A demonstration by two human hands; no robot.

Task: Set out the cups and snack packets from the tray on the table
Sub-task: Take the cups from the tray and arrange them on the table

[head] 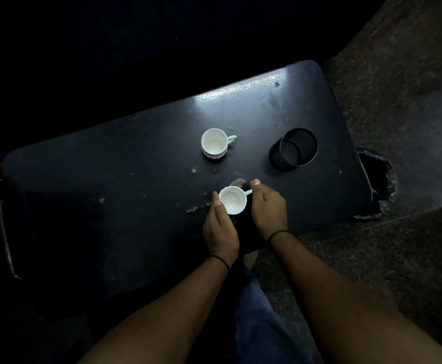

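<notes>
A white cup (232, 200) sits upright near the front edge of the dark table (109, 179), and both my hands are on it. My left hand (220, 229) cups its left side. My right hand (267, 206) holds the handle on its right side between thumb and fingers. A second white cup (214, 142) stands farther back on the table, empty, with its handle pointing right. No tray or snack packets show in this dim view.
A black mesh cylinder holder (293, 149) lies tilted on the table's right part. A dark crumpled bag (380, 179) sits on the stone floor past the table's right edge. My leg in dark trousers (262, 324) is below the table's front edge.
</notes>
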